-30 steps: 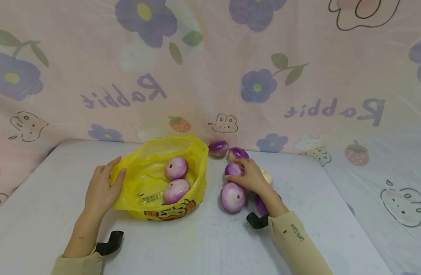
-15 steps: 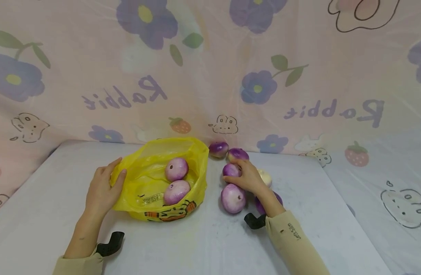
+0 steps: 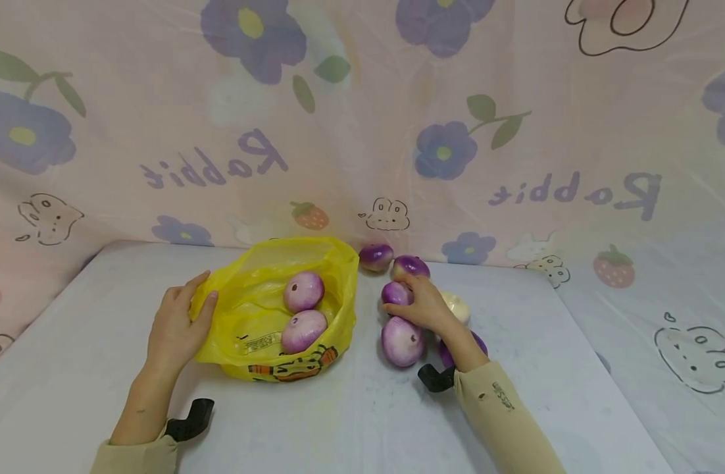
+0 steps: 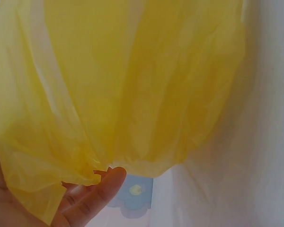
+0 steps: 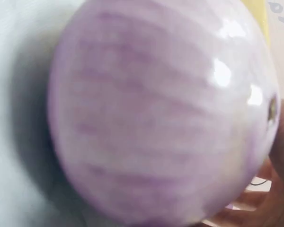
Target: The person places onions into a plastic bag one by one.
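In the head view my left hand point(image 3: 179, 322) holds the left rim of an open yellow plastic bag point(image 3: 232, 309), thumb inside. The left wrist view shows fingertips curled at the edge of the bag point(image 4: 99, 94). Two peeled purple onions point(image 3: 304, 291) lie in the bag's right part. On the right my right hand point(image 3: 427, 306) grips a small purple onion point(image 3: 396, 294) between thumb and fingers, at table height. Just in front of it sits a larger striped onion point(image 3: 402, 342), and a pale purple onion point(image 5: 156, 109) fills the right wrist view, hiding most of that hand.
Two dark purple onions point(image 3: 376, 257) lie at the table's back edge. A whitish bulb point(image 3: 456, 307) and another purple onion point(image 3: 475, 345) are partly hidden by the right hand and forearm. A patterned cloth point(image 3: 362, 131) hangs behind the white table point(image 3: 268, 428).
My right hand has shifted slightly left with the small onion, and more of the whitish bulb shows behind it. The left hand and the bag have stayed in place.
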Motion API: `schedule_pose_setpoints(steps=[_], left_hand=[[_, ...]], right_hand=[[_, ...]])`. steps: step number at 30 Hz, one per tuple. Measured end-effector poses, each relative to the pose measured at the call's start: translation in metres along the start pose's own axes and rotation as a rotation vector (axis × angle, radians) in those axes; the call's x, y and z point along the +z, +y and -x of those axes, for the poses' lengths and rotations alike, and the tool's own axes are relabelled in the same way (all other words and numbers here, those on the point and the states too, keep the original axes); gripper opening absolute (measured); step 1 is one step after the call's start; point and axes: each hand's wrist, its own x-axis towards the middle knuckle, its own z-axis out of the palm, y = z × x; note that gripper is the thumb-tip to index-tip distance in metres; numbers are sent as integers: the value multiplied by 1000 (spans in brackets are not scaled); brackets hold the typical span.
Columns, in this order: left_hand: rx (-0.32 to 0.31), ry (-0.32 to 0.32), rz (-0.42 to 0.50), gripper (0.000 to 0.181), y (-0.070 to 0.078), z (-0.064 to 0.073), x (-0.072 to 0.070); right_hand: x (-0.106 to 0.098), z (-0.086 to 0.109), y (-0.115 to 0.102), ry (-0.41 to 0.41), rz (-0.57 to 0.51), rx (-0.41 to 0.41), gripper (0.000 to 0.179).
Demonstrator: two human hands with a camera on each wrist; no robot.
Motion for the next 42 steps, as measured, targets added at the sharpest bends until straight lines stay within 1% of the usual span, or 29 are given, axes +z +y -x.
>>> schedule_pose_setpoints(steps=[4,9,12,17,23,28,33,39,42], left_hand=[[-6,-5,0,50,0,1,0],[0,-1,-3,49,0,1,0],[2,2,-5,49,0,1,-1],[-5,2,-4,50,-1,1,-1],[7,4,-6,50,-2,1,-1],[9,1,-9,50,-2,1,-1],[5,2,-7,50,-1,1,0],[1,6,-5,50,0,1,0],[0,5,-4,50,0,1,0]], right_hand=[[1,-2,0,-8,7,-16,55],[1,-4,-2,-13,-4,-6,59],[-1,-4,-5,-2,-6,7,62],[-6,-5,-12,51,-21,-12,67],[-10,-8,-20,113,-59,-51,63],[-12,-7,-28,148,-79,-53,63],[-14,-7,-37,201,-108,-69,65],[-17,-5,-49,230,-150,-68,66],[-18,-6,-55,246,-163,-84,64]])
